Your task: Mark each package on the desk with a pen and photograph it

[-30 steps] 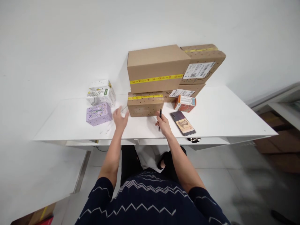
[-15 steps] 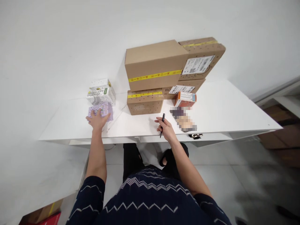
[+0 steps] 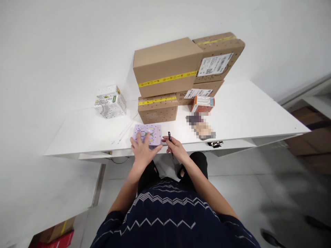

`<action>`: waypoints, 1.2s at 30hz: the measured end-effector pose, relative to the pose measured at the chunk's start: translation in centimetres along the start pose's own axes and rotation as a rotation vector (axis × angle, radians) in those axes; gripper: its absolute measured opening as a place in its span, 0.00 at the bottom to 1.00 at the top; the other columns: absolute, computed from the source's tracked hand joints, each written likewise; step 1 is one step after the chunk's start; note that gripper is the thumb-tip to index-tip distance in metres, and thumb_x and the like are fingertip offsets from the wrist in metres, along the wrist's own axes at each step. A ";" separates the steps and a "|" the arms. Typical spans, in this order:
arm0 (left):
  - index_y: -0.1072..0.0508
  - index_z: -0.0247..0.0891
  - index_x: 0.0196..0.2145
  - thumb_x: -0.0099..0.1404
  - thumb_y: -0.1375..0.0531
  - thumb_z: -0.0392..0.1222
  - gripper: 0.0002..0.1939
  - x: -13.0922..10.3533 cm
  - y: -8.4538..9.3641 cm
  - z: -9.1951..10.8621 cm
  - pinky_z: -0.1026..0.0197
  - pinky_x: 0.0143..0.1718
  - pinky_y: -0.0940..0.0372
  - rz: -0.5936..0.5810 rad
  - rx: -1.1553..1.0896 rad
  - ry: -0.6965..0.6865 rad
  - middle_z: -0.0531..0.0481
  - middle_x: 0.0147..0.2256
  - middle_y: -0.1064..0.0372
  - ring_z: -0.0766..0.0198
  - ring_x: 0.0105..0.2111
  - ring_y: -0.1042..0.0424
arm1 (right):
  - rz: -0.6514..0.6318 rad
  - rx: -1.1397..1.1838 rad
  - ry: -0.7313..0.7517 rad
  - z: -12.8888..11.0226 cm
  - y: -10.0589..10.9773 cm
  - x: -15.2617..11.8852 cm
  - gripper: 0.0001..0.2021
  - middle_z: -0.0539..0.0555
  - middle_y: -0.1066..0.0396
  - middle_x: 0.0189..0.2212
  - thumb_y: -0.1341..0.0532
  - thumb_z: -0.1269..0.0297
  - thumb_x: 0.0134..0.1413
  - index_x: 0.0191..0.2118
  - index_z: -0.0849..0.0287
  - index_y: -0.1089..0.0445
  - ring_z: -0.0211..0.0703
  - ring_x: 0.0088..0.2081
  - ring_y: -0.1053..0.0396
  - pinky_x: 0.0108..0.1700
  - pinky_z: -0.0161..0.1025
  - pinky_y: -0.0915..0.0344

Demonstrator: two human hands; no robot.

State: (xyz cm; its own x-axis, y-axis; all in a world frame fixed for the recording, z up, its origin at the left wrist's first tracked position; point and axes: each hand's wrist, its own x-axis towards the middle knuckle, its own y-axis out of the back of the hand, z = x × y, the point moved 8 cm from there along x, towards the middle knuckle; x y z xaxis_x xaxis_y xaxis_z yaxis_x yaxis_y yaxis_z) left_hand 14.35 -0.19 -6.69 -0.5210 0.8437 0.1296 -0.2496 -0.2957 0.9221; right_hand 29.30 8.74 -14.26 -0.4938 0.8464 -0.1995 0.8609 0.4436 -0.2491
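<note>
My left hand (image 3: 143, 148) spreads over a small lilac box (image 3: 155, 132) with a dotted, flowery print, at the front edge of the white table. Its fingers lie on the top and the thumb reaches the right front corner. Just right of the box, my right hand (image 3: 177, 148) is closed around a black pen (image 3: 169, 137), held upright between the fingers. Behind the lilac box stands a dotted brown carton (image 3: 157, 112) with yellow tape.
A large brown carton (image 3: 165, 69) rests on others against the wall. An orange and white box (image 3: 203, 105) and a pixelated item (image 3: 201, 127) lie to the right. A white dotted box (image 3: 111, 106) stands left on the table (image 3: 258, 113). A shiny clip (image 3: 216, 144) sits at the front edge.
My left hand has brought the lilac box from beside the white box rightward to the middle front. My right hand, still with the pen, has shifted slightly left and down towards it.
</note>
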 end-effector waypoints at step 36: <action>0.37 0.43 0.61 0.67 0.42 0.57 0.29 3.0 -5.3 -1.8 0.51 0.57 0.35 0.043 -0.978 -0.215 0.38 0.59 0.37 0.54 0.58 0.33 | 0.267 -0.003 0.271 -2.0 6.8 0.8 0.21 0.58 0.30 0.57 0.34 0.55 0.47 0.47 0.56 0.29 0.44 0.40 0.29 0.26 0.35 0.34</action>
State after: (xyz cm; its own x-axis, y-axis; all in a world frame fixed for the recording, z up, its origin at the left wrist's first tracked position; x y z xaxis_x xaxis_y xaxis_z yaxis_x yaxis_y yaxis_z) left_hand 12.69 3.09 -11.88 -0.4105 0.8582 0.3083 -0.8460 -0.4846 0.2223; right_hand 34.98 13.08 -14.18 -0.2020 0.9794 0.0007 0.9554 0.1973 -0.2197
